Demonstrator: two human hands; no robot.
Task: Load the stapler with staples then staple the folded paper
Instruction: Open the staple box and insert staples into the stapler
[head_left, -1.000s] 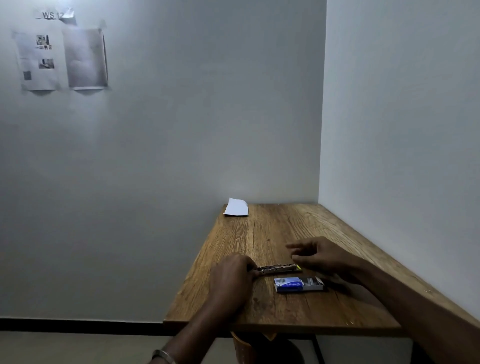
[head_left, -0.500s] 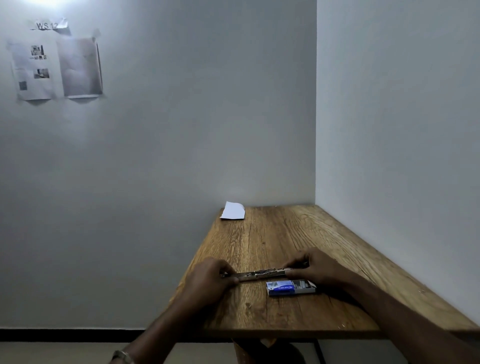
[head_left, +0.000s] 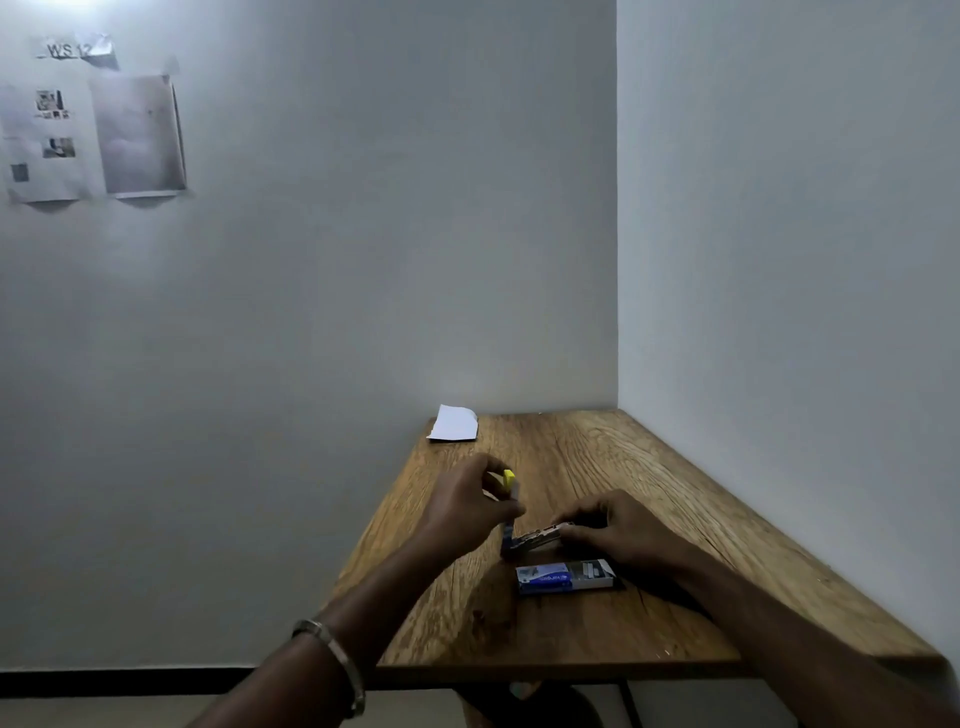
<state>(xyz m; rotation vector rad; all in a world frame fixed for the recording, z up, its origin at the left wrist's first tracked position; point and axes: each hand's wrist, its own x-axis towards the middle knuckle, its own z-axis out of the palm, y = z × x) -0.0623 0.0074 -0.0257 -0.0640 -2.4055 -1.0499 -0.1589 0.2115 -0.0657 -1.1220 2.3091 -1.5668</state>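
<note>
Left hand (head_left: 467, 506) gripping stapler (head_left: 524, 535) top raised upright, right hand (head_left: 613, 527) fingers curled holding its base

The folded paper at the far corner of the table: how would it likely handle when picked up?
The folded paper looks thin and white, so probably very light and floppy, though the fold may stiffen it slightly. It lies flat on the wooden table, so it is unlikely to roll or tip. A push would probably slide it; its corner near the table edge may ease pinching.
</note>
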